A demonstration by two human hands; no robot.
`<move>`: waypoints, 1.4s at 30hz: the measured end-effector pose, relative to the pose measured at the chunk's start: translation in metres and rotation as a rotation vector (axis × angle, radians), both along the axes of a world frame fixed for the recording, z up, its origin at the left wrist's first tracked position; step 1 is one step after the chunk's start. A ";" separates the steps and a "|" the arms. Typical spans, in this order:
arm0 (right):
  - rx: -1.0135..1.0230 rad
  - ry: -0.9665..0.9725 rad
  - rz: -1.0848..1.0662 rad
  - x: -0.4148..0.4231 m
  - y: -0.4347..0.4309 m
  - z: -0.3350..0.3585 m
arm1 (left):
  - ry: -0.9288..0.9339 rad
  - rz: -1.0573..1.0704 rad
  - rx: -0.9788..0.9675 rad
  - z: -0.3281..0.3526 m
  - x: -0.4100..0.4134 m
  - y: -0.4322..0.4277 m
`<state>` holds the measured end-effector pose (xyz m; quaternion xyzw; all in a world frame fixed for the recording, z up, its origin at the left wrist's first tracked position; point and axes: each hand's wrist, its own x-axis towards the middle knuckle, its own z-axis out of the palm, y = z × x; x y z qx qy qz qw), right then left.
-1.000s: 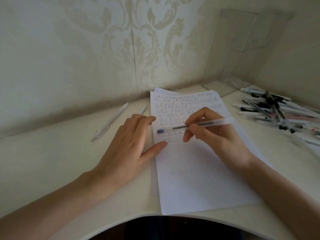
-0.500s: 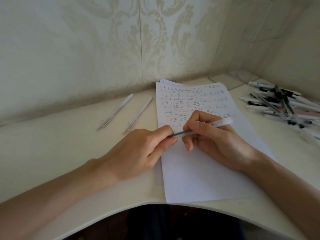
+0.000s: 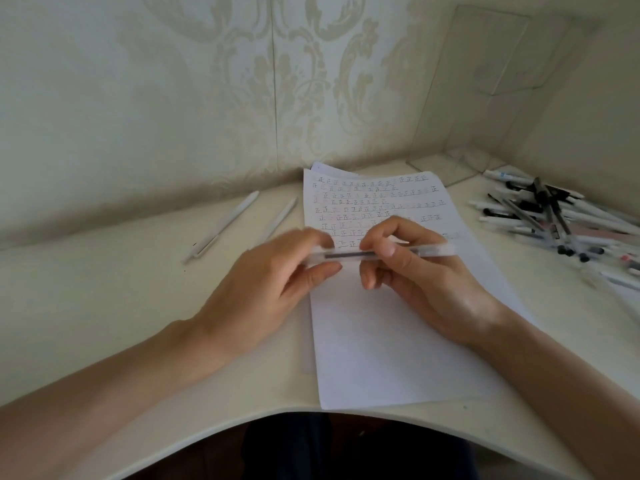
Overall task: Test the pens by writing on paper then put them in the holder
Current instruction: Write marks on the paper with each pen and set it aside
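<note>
A pale desk (image 3: 104, 306) is set against patterned wallpaper (image 3: 173, 98), with paper (image 3: 381, 341) at its front edge. The clear pen (image 3: 349, 254), gripped half a second ago, is now pinched level by the closed fingers of the left hand (image 3: 263, 292) and right hand (image 3: 426, 282).

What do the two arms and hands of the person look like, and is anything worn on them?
Both forearms are bare up to the picture's edge: no sleeves show. The left hand and the right hand wear no gloves, and no ring, watch or bracelet is visible on the fingers or wrists. The nails that show look short and unpainted. The left fingertips are blurred.
</note>
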<state>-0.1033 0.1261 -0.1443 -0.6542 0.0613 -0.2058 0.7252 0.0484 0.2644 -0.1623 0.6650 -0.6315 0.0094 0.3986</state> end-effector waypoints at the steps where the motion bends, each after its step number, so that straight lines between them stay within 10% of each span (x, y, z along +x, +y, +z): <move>1: -0.054 -0.024 -0.066 -0.001 -0.002 0.001 | -0.009 0.076 -0.026 0.000 0.001 -0.001; 8: -1.228 0.281 -0.476 -0.007 -0.026 -0.017 | -0.195 0.203 0.088 -0.001 -0.001 0.001; 24: -1.427 0.168 -0.302 0.007 -0.024 -0.018 | -0.382 0.113 0.127 -0.007 0.002 -0.004; 30: -1.138 0.042 -0.646 -0.004 -0.020 0.003 | 0.077 0.178 -0.023 -0.003 0.000 -0.001; 35: -0.452 0.130 -0.119 0.002 -0.003 -0.003 | -0.058 -0.044 0.158 -0.004 -0.005 -0.001; 42: -0.184 0.019 -0.037 0.006 -0.002 -0.008 | -0.124 -0.070 0.142 -0.002 -0.003 -0.001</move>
